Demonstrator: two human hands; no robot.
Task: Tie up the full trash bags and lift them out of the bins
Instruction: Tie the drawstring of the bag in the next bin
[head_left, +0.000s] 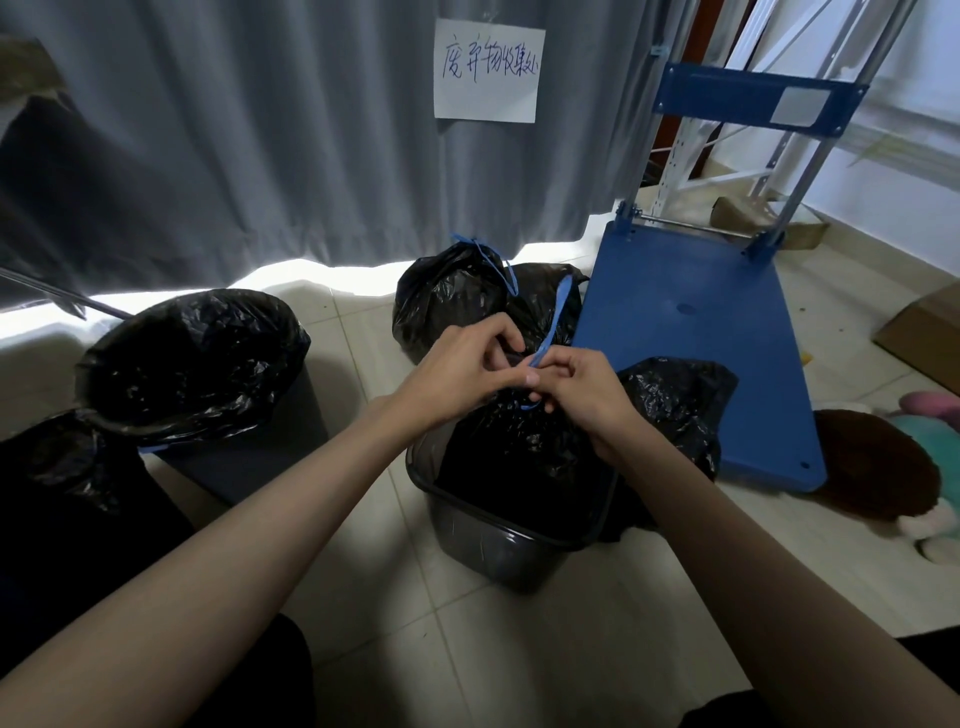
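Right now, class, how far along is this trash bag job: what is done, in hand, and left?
Done: a tied bag with a blue drawstring sits on the floor by the curtain. In hand: the left hand and right hand work the blue drawstring of the bag in the small bin. Left: lifting it out, and the open bag in the bin to the left.
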